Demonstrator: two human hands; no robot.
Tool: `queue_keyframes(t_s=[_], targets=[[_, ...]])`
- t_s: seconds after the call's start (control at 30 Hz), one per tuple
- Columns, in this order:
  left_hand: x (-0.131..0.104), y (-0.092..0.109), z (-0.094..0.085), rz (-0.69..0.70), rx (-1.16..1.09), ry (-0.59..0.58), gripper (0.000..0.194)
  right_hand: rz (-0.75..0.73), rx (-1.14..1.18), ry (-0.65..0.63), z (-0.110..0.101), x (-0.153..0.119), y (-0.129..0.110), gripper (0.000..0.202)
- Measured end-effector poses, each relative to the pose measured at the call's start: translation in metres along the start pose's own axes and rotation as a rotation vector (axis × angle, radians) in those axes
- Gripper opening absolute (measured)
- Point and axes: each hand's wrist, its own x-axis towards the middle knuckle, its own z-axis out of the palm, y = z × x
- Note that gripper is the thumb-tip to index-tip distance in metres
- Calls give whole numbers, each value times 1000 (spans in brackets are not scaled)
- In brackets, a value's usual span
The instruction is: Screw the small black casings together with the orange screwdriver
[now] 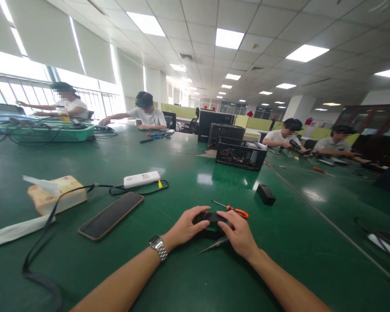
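Note:
A small black plastic part (210, 217) is held between my two hands, just above the green table; its exact kind I cannot make out. My left hand (191, 225) has its thumb and fingers closed on the part's left end. At the right end, my right hand (237, 229) grips it the same way. Another dark piece (211, 234) shows beneath, partly hidden. A thin pointed metal tool (214, 244) lies under my right hand, its handle end covered. Behind that hand rests an orange-and-black screwdriver (238, 211). A black block (265, 194) sits farther right.
To the left lie a phone (112, 215), a white power strip (142, 179) with a black cable, and a tissue pack (60, 193). Black computer cases (240, 154) stand beyond. A green basket (48, 131) holds cables at far left. Several people sit around the table (143, 268).

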Motion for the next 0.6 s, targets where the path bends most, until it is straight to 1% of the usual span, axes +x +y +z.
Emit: queue_keyframes(t_s=[0.1, 0.2, 0.3, 0.43, 0.5, 0.6], targets=[[-1, 1, 0, 2, 38, -5, 43, 14, -2, 1, 0, 1, 0, 33], [-1, 0, -1, 17, 63, -21, 40, -4, -31, -38, -2, 2, 1, 33], [-2, -1, -2, 33, 74, -30, 41, -10, -103, -70, -3, 1, 0, 35], [-1, 0, -2, 47, 80, -41, 41, 22, -316, -112, -1, 1, -6, 40], [-1, -1, -2, 61, 85, -50, 39, 32, -452, -108, 0, 2, -9, 42], [-1, -3, -1, 65, 84, -51, 38, -24, -610, -78, 2, 5, -15, 44]])
